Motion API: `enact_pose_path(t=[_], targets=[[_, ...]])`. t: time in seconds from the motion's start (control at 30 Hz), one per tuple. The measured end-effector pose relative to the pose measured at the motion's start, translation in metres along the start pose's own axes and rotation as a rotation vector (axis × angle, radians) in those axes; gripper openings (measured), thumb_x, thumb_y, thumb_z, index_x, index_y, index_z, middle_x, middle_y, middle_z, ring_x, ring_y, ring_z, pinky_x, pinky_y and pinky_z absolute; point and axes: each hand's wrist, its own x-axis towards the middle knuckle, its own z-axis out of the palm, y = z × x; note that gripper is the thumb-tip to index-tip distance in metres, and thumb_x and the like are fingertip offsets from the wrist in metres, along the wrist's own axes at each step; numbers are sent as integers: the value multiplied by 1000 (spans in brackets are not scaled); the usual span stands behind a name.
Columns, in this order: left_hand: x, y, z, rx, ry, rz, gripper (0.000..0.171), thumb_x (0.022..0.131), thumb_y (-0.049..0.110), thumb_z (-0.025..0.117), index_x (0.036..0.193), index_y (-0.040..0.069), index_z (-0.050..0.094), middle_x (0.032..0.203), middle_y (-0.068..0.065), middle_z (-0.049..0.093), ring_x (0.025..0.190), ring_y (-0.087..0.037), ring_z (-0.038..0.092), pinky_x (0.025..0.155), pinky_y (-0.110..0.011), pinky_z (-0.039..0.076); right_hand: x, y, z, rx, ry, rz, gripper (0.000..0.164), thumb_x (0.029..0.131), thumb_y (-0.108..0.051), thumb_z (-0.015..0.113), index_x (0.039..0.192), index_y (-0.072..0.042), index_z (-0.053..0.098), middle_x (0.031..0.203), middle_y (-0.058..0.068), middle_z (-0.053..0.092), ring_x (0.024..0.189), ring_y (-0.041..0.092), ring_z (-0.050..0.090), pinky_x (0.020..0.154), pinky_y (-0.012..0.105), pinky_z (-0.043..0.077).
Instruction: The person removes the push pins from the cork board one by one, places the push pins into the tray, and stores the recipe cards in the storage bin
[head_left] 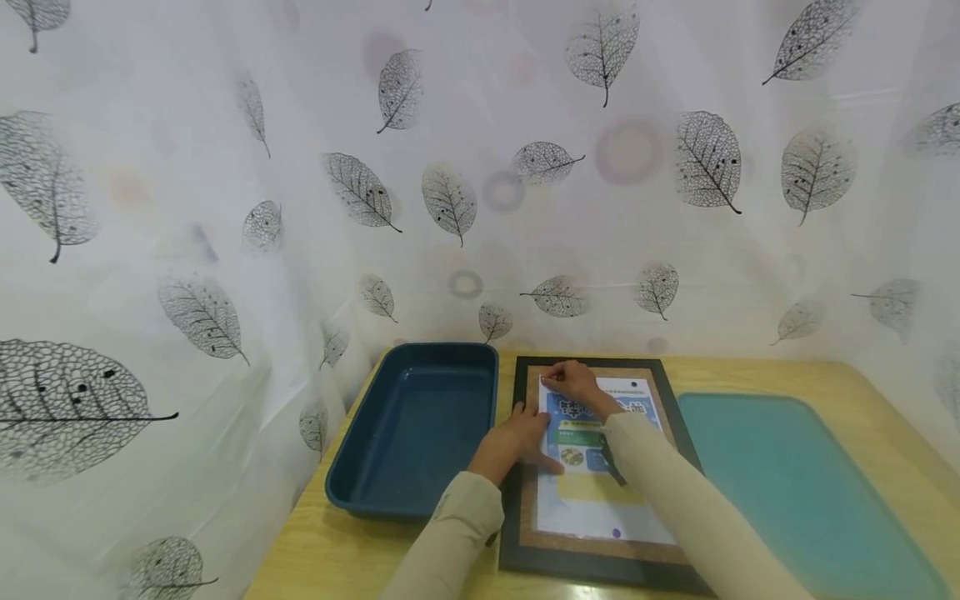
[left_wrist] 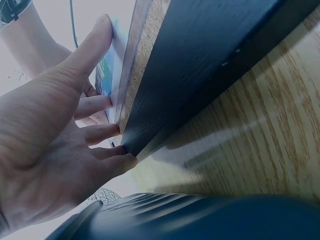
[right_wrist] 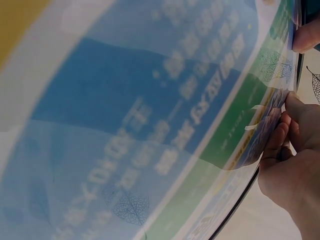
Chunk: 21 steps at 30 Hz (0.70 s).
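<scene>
A printed poster sheet (head_left: pixel 555 517) with blue, green and yellow areas lies on a cork board (head_left: pixel 528 500) in a black frame (head_left: pixel 585 567). My left hand (head_left: pixel 521 437) rests across the frame's left side with fingers spread; its thumb lies over the sheet, and the other fingertips touch sheet, cork and frame edge. At the sheet's upper left corner, my right hand (head_left: pixel 579 387) has thumb and fingers curled together, pinching what looks like a small pushpin, mostly hidden. A dark pushpin (head_left: pixel 633 384) sits at the upper right, a purple pushpin (head_left: pixel 617 533) at the bottom edge.
A deep dark blue tray (head_left: pixel 337 467) stands close to the frame's left side. On the right lies a flat turquoise tray (head_left: pixel 810 483). All rest on a wooden table (head_left: pixel 300 550), with a leaf-patterned curtain (head_left: pixel 465 125) behind and at the sides.
</scene>
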Motion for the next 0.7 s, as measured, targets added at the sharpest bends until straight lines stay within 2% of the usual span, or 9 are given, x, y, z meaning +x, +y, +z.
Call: enact_pose_path(t=[0.4,0.7], targets=[[0,1,1,4,1,-7,100,81,63,82,159,15,42,170,-13,25,155,-35,27,119,-51,38,-2,1,2,9,17,-32,20,97,-21,73,102,-2,78,82,6,71,72,18,59,70,34,49],[-2,3,-2,-6,3,-12,100,81,62,82,160,15,41,170,-13,26,155,-35,26,119,-52,37,-2,0,2,30,-12,20,19,99,-20,71,106,-2,76,89,8,71,79,20,61,78,39,51]])
